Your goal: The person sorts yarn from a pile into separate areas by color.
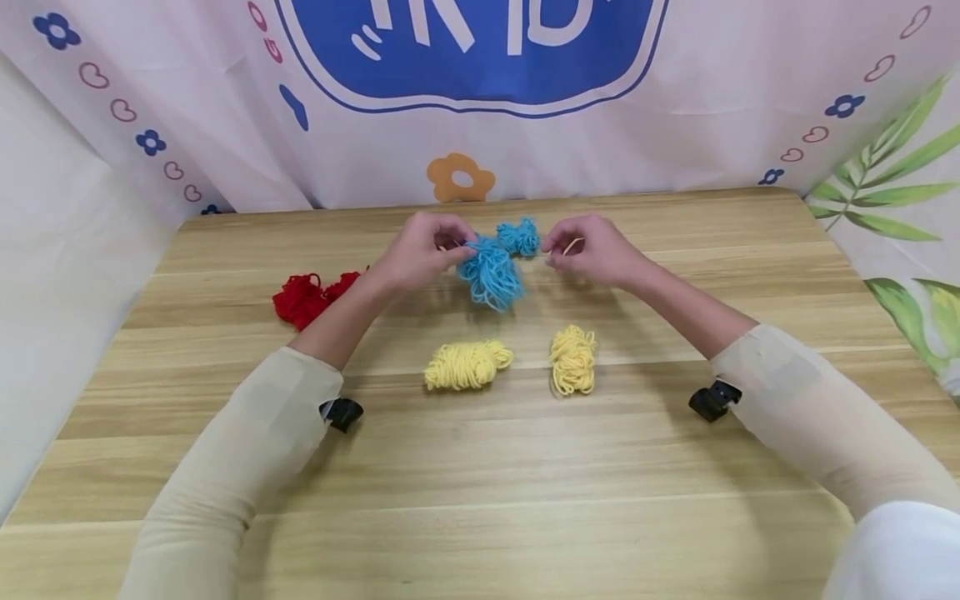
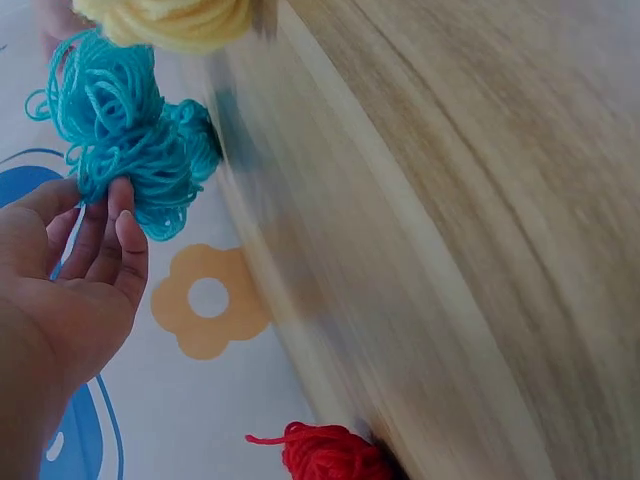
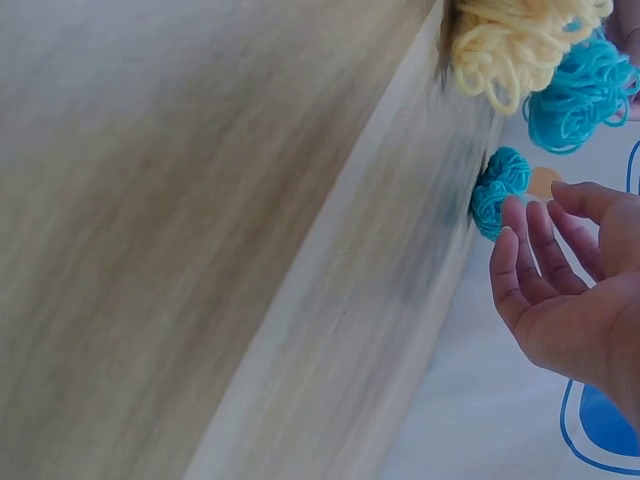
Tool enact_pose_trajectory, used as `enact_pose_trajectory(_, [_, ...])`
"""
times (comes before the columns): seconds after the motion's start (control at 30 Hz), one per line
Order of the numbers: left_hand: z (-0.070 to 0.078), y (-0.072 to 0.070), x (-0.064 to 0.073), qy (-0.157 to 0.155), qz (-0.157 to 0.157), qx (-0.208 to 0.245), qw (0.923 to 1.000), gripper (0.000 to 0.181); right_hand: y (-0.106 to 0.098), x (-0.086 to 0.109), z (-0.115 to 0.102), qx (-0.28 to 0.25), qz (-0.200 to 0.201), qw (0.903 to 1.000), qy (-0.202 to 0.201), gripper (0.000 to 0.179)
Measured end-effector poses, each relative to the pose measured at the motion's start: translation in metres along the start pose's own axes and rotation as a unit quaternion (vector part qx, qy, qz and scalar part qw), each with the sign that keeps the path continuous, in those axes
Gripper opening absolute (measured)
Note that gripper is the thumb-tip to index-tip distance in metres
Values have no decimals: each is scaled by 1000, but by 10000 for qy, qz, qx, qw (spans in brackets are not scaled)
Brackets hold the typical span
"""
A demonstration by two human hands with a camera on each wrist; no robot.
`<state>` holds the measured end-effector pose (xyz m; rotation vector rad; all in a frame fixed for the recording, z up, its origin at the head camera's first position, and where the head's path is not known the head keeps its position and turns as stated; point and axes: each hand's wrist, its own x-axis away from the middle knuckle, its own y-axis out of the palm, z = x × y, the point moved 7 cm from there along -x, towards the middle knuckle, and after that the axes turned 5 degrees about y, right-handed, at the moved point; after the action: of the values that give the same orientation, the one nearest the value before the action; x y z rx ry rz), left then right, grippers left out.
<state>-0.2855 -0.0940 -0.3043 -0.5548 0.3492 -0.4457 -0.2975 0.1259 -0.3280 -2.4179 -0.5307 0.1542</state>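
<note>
My left hand (image 1: 426, 252) pinches one end of a looped blue yarn bundle (image 1: 492, 275), which hangs from the fingertips over the table. In the left wrist view, the thumb and fingers of the left hand (image 2: 85, 250) grip the blue yarn (image 2: 105, 95). Beyond it, a smaller blue yarn bundle (image 1: 519, 237) lies near the back of the table. Just right of that one is my right hand (image 1: 592, 250). The right wrist view shows this right hand (image 3: 575, 270) with loosely bent fingers and no yarn in it, close to the small blue bundle (image 3: 500, 190).
Two yellow yarn bundles, one on the left (image 1: 467, 365) and one on the right (image 1: 573, 360), lie nearer the front of the wooden table (image 1: 480, 500). Red yarn (image 1: 302, 300) sits at the left, partly behind the left forearm. A printed curtain (image 1: 525, 154) hangs behind the table.
</note>
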Motion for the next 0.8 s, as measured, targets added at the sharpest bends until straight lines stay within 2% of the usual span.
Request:
enact_pose_trajectory(0.37, [-13,-7,-4,-204,177,11,9996,10,1,14,1,65,-223,9997,-44,18])
enact_pose_trajectory(0.53, [-17,-9,-5,-421,204,-6,9989,11,2,23,0,182,-407,9989,-122,17])
enact_pose_trajectory(0.8, [-23,-10,-8,-740,201,-5,9971,12,7,39,-1,79,-809,9964,-250,20])
